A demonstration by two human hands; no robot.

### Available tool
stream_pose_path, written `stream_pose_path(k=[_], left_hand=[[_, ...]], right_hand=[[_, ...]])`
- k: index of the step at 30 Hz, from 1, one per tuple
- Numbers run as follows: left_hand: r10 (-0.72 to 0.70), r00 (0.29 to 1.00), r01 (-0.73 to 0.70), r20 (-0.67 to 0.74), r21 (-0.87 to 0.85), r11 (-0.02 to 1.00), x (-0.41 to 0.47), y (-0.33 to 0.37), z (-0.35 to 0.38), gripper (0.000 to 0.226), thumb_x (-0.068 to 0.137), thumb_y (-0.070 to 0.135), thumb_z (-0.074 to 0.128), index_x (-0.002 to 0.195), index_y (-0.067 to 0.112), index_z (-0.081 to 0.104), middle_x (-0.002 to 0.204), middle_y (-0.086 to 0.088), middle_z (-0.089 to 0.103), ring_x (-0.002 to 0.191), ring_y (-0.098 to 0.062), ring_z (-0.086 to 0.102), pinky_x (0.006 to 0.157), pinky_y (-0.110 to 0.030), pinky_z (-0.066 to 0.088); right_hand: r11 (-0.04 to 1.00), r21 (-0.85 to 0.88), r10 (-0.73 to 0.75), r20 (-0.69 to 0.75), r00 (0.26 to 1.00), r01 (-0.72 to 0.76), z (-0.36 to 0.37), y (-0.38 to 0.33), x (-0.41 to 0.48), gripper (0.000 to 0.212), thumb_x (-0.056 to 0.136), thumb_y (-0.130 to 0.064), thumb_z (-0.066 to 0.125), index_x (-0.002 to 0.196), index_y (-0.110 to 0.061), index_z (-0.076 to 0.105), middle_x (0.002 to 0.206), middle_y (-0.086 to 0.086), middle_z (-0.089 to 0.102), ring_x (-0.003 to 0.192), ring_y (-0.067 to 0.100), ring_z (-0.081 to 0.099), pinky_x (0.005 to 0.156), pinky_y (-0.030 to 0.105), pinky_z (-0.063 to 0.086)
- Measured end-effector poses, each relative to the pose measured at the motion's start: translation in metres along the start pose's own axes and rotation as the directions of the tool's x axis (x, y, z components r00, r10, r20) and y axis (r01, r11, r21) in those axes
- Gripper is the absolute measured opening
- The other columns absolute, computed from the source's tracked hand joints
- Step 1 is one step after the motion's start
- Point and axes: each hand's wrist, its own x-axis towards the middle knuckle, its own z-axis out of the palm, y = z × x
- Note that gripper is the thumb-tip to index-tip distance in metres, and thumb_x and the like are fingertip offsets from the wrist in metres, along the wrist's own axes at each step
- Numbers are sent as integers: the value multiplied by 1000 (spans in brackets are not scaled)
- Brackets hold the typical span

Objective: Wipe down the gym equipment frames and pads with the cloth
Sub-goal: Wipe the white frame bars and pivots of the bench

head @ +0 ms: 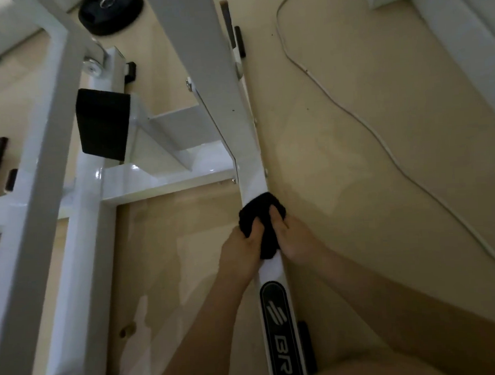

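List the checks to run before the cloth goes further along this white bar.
1. Wrap: the black cloth sits over the white metal frame bar: ok.
2. Grip: the left hand grips the cloth: ok.
3. Grip: the right hand grips the cloth: ok.
4. Path: bar bare up to the white cross-member joint: ok.
5. Snag: the white floor cable lies apart from the bar: ok.
6. Cloth damp or clean enough: cannot tell.

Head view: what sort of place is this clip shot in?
Probably a small home gym: a white steel equipment frame, a black weight plate lying on the beige floor, and a black pad mounted on the frame.
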Motion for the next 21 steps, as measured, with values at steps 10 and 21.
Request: stream_pose_path(k=[10,21], left_hand=[[-183,976,140,119,298,944,-59,-41,5,63,99,53,31,88,-1,62,79,-11,65,67,-20,59,60,-29,42],[172,911,-270,-376,-226,936,24,14,17,46,101,23,45,146,24,37,116,11,61,99,-2,57,76,-3,41]], right_hand=[[978,-154,177,236,955,-144,0,38,-87,47,101,-45,29,113,-14,62,107,5,66,87,8,56,63,13,39],[984,112,-114,-183,976,136,22,-15,40,42,103,-30,35,139,-10,43,132,9,55,120,20,52,106,29,36]])
